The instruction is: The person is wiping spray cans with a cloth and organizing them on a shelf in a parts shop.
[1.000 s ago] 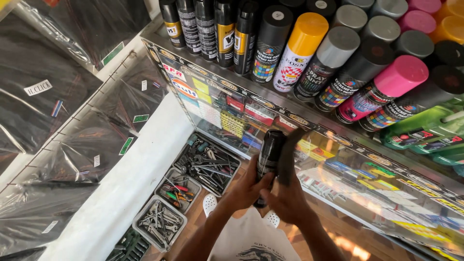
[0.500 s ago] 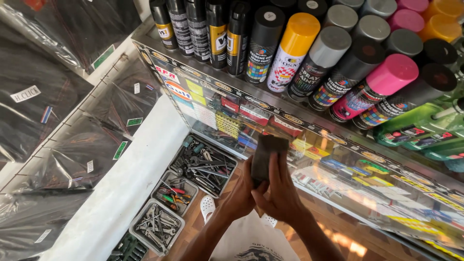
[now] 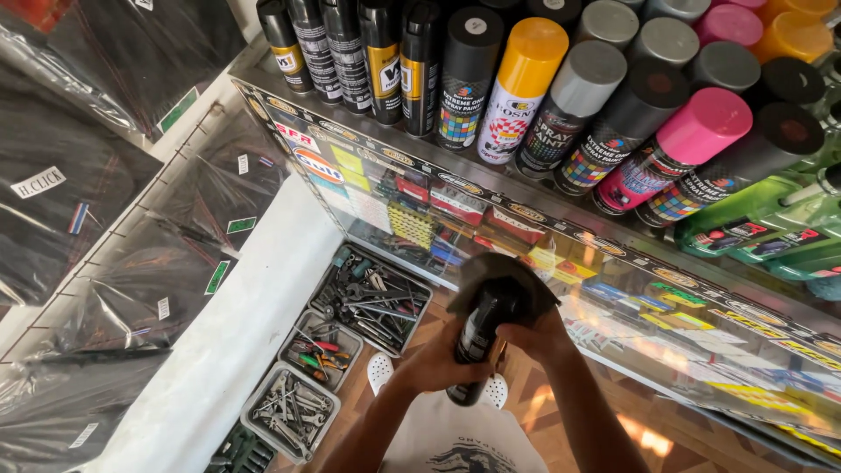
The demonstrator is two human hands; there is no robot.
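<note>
Just in front of the glass counter [image 3: 666, 350], the left hand [image 3: 434, 363] closes its grip round a black bottle [image 3: 477, 337], while the right hand [image 3: 543, 337] works a dark cloth [image 3: 508, 276] over its top. Wiping looks under way; next calls for turning the bottle. Below the counter lie tool trays [image 3: 377, 302]; above it, spray cans [image 3: 526, 79].

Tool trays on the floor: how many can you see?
3, perhaps a fourth. Large tray nearest the glass counter, middle tray below it, third tray lower left. A dark bin at the bottom edge is partly cut off.
</note>
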